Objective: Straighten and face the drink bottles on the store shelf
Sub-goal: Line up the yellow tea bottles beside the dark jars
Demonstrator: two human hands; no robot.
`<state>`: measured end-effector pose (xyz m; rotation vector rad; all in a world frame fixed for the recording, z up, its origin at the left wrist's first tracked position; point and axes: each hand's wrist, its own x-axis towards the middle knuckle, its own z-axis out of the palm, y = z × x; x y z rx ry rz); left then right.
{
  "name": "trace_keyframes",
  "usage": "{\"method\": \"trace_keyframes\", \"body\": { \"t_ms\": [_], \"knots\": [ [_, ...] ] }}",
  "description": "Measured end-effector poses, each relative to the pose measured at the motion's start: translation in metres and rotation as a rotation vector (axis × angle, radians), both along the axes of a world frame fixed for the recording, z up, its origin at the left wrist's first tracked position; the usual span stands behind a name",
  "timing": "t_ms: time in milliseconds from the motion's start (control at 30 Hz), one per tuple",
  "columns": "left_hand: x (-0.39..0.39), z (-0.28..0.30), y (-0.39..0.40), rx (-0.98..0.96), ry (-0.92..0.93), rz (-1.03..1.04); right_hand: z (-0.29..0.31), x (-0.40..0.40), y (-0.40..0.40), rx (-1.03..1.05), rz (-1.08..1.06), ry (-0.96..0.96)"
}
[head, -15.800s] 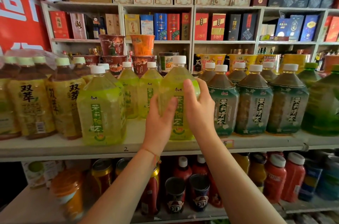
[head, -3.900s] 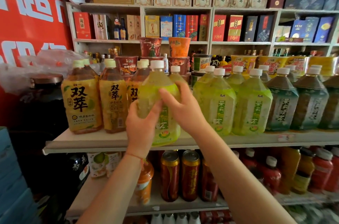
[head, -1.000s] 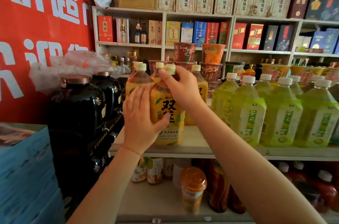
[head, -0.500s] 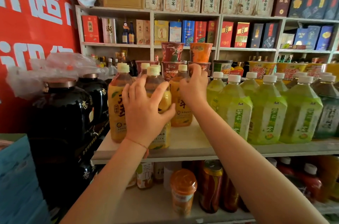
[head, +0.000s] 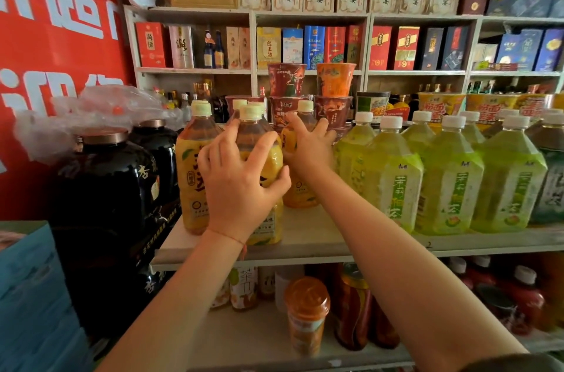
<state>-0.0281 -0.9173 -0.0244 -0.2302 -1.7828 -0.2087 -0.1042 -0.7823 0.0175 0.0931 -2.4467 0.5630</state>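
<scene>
Several yellow-labelled tea bottles with pale green caps stand at the left end of the white shelf (head: 320, 245). My left hand (head: 241, 182) wraps the front of the middle front bottle (head: 259, 139), fingers spread over its label. My right hand (head: 308, 149) holds the shoulder of the bottle behind and to the right (head: 300, 194), set further back. Another yellow bottle (head: 193, 176) stands free at the far left. To the right runs a row of light green tea bottles (head: 451, 185) with white caps, labels facing front.
Large black jars (head: 106, 188) under a plastic bag (head: 94, 115) crowd the left end. Instant noodle cups (head: 287, 80) are stacked behind the bottles. A lower shelf holds cans and an orange-lidded cup (head: 306, 310). Blue cartons (head: 33, 295) sit at the lower left.
My right hand has slid down from the cap of the rear yellow bottle to its shoulder. My left hand stays on the front bottle, gripping a little higher.
</scene>
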Motion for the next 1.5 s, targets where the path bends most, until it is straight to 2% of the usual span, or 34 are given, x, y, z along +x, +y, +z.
{"method": "trace_keyframes", "body": {
  "t_ms": [467,633,733,800,900,933,1000,1067,1167,1333,1500],
  "knots": [
    [0.002,0.0,0.002,0.034,-0.052,-0.037,0.002,0.066,0.009,0.214,-0.116,0.101],
    [0.005,-0.006,0.0,0.076,-0.027,-0.205,-0.001,0.071,0.013,0.273,-0.105,0.128],
    [0.017,-0.024,0.0,0.204,-0.08,-0.333,-0.007,0.077,0.016,0.282,-0.108,0.129],
    [0.027,-0.037,0.002,0.31,-0.124,-0.394,-0.015,0.088,0.012,0.214,-0.101,0.287],
    [0.04,-0.049,0.003,0.508,-0.233,-0.413,-0.032,0.1,-0.004,-0.02,0.091,0.598],
    [0.041,-0.05,0.002,0.559,-0.294,-0.392,-0.036,0.106,-0.011,-0.109,0.173,0.582],
    [0.041,-0.054,-0.002,0.58,-0.403,-0.323,-0.041,0.118,-0.027,-0.272,0.273,0.375],
    [0.04,-0.058,-0.01,0.555,-0.479,-0.298,-0.047,0.124,-0.042,-0.299,0.253,0.197],
    [0.042,-0.06,-0.022,0.501,-0.538,-0.336,-0.052,0.124,-0.058,-0.317,0.198,0.095],
    [0.042,-0.058,-0.036,0.445,-0.631,-0.369,-0.054,0.114,-0.072,-0.509,0.157,0.086],
    [0.05,-0.06,-0.032,0.54,-0.535,-0.414,-0.054,0.121,-0.076,-0.527,0.18,0.174]
  ]
}}
